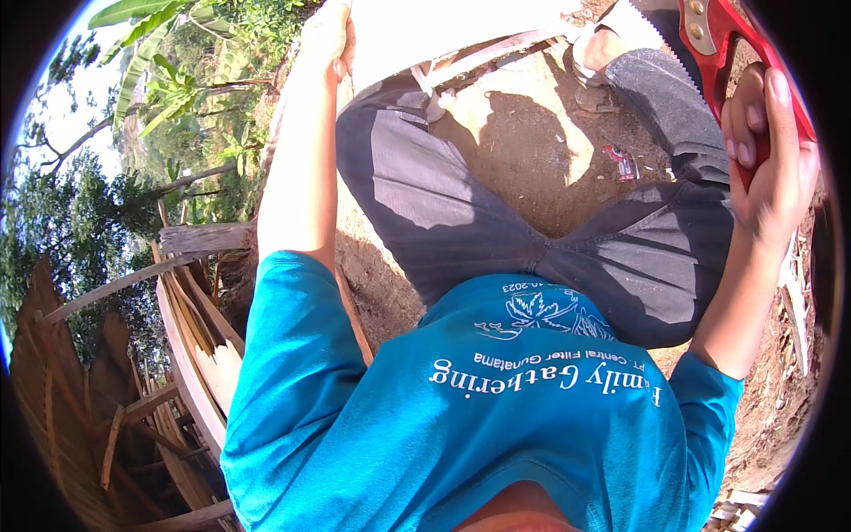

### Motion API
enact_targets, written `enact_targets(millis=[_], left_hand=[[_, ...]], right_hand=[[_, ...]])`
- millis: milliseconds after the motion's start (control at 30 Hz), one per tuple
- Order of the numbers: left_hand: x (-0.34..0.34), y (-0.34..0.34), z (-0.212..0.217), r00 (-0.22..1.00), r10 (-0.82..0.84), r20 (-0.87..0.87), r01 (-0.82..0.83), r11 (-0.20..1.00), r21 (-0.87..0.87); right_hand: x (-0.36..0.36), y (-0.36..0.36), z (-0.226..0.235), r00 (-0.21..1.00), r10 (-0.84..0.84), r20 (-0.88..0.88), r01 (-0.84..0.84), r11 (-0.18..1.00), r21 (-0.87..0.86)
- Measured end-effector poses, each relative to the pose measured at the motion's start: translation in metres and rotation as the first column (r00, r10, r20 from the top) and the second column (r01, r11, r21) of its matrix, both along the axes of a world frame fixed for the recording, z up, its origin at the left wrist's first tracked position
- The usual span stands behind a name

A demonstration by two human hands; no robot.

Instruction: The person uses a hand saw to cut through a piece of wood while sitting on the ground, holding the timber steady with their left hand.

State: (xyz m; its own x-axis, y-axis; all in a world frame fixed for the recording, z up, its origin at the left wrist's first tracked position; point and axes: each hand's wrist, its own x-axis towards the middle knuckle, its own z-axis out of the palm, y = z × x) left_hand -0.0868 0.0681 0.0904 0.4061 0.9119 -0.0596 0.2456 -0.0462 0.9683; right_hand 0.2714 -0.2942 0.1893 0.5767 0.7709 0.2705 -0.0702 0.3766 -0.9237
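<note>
My right hand (767, 146) is closed around the red handle (729, 40) of a handsaw at the upper right. Two metal rivets show on the handle, and the toothed saw blade (651, 28) points away to the upper left. At the top, my left hand (326, 40) is against the left edge of a pale, sunlit board (452, 22). Glare bleaches the board almost white, and the picture's upper edge cuts off part of that hand, so its grip is unclear. The blade's teeth lie near the board's right side.
My legs in dark trousers (452, 186) are spread on bare soil (523, 115). Between them lies a small red wrapper (622, 163). A sandalled foot (598, 53) is near the blade. Split wood pieces (199, 328) are heaped at the left, with trees and banana leaves (151, 44) beyond.
</note>
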Motion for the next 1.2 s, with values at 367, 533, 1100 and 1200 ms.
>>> enact_targets(millis=[367,533,1100,1200], left_hand=[[0.004,0.001,0.001,0.998,0.055,-0.029,-0.056,0.998,-0.031],[0.014,-0.011,-0.001,0.996,0.073,-0.057,-0.075,0.997,-0.027],[0.023,-0.027,-0.006,0.909,0.343,-0.238,-0.297,0.932,0.208],[0.052,-0.048,0.011,0.931,0.268,-0.247,-0.24,0.961,0.138]], right_hand=[[-0.125,-0.076,0.004,0.997,0.025,-0.069,-0.038,0.981,-0.19],[-0.143,-0.08,0.0,0.975,0.04,-0.22,-0.073,0.987,-0.144],[-0.164,-0.097,0.001,0.981,0.018,-0.191,-0.059,0.976,-0.211],[-0.162,-0.108,-0.001,0.987,-0.014,-0.159,-0.027,0.968,-0.249]])
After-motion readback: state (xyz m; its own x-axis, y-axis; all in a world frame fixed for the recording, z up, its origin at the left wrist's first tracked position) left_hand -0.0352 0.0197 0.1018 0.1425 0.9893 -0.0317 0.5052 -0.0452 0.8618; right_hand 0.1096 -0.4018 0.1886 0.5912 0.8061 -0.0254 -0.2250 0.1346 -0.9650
